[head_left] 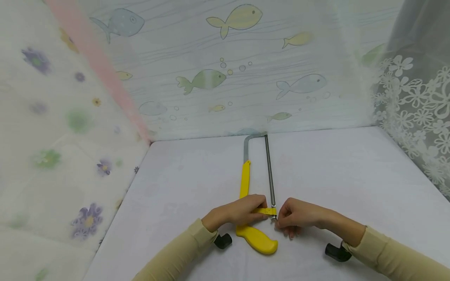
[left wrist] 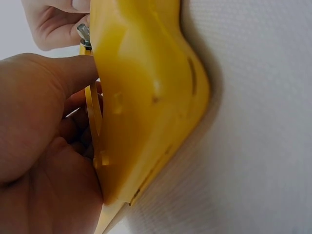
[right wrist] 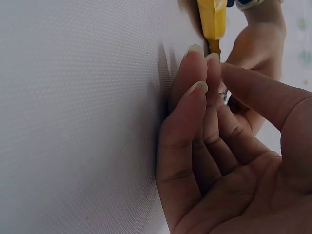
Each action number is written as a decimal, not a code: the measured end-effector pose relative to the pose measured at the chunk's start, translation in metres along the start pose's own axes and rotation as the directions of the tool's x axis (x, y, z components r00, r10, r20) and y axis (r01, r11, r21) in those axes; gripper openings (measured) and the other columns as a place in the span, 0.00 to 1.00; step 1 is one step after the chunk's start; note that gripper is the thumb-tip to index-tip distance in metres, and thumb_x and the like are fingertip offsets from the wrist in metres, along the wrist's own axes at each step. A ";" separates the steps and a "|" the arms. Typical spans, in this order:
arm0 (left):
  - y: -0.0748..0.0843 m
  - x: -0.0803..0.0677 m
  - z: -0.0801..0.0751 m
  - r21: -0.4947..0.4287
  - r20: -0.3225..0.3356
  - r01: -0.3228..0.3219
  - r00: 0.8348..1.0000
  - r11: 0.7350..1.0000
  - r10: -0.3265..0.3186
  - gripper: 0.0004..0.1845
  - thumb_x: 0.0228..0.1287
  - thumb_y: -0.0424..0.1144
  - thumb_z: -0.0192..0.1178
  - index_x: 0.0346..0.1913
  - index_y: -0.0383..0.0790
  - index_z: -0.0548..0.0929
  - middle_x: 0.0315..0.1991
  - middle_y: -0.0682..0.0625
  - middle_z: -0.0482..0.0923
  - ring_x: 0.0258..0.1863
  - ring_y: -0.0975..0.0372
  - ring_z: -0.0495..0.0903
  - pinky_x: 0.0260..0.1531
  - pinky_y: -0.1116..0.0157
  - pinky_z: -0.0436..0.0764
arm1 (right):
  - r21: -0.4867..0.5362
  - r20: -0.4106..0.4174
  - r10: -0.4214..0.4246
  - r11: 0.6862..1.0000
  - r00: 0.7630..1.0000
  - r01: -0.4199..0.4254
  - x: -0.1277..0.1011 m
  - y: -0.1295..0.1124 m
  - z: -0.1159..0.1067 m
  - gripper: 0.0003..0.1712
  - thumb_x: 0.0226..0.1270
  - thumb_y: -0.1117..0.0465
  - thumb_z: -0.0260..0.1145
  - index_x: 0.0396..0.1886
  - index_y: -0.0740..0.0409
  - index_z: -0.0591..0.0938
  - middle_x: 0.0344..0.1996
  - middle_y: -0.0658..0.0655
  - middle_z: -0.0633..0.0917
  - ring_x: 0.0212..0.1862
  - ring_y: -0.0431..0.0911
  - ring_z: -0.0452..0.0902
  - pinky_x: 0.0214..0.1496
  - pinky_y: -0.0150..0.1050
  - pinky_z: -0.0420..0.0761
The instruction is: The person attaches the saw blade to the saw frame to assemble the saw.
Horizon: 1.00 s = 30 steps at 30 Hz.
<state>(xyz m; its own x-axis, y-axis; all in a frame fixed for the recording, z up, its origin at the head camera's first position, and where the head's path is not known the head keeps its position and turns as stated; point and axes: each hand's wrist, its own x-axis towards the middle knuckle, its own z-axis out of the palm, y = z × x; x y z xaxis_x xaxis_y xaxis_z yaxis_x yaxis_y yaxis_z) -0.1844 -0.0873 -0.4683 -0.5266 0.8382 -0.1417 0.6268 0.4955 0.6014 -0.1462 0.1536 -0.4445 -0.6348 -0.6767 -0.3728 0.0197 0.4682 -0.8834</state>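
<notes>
A hacksaw [head_left: 245, 179] with a yellow frame and handle lies on the white cloth, its handle toward me. My left hand [head_left: 242, 209] grips the yellow frame just above the handle, the thumb against the short arm that holds the blade's near end. In the left wrist view the yellow handle [left wrist: 146, 97] fills the middle and hides part of the fingers. A small metal wing nut [head_left: 274, 218] sits at the near end of the blade [head_left: 270, 171]. My right hand [head_left: 302, 214] pinches at this wing nut with thumb and forefinger, its other fingers loosely curled.
White cloth [head_left: 190, 168] covers the table. Behind it hangs a curtain [head_left: 197, 50] printed with fish; flowered fabric [head_left: 70, 156] stands at the left and lace [head_left: 415, 101] at the right. Black wrist devices [head_left: 338, 252] hang under both sleeves.
</notes>
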 end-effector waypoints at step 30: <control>0.004 0.000 -0.002 -0.021 0.013 0.028 1.000 0.999 -0.027 0.06 0.77 0.41 0.60 0.45 0.44 0.75 0.38 0.58 0.74 0.36 0.68 0.71 0.39 0.75 0.71 | 0.014 -0.016 0.052 0.999 0.999 -0.051 0.002 -0.006 0.005 0.21 0.74 0.53 0.66 0.26 0.64 0.87 0.20 0.59 0.86 0.18 0.41 0.79 0.21 0.30 0.73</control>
<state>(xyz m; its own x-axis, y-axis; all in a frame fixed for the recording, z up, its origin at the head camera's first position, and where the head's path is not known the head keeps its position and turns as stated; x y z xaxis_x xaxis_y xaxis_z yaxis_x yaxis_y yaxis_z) -0.1832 -0.0863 -0.4639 -0.5359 0.8273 -0.1684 0.5998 0.5134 0.6137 -0.1440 0.1466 -0.4408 -0.6453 -0.6425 -0.4133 0.0632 0.4943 -0.8670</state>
